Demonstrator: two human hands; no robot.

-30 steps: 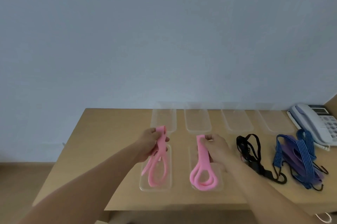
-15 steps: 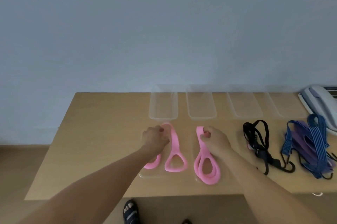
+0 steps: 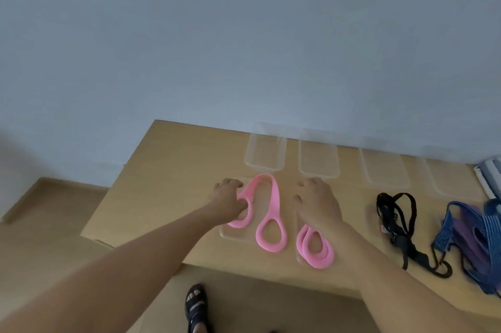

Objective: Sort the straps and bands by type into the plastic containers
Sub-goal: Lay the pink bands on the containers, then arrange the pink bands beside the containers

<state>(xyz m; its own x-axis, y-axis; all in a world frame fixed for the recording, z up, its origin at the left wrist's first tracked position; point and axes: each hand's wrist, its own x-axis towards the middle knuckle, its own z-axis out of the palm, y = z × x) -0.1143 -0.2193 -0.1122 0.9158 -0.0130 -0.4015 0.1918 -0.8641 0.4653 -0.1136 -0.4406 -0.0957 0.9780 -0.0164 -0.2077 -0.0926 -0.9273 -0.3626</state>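
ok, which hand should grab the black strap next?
Right, probably. The right hand is the one nearer the black strap, and its fingers look straight. The left hand sits farther off and grips the left pink band.

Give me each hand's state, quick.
Left hand: gripping the left pink band.
Right hand: covers the right pink band; grip cannot be told.

The scene is viewed from a single head-worn camera, aimed forward and down over the counter (image 3: 168, 183) from its near edge. The far wall (image 3: 244, 34) is framed across the upper half.
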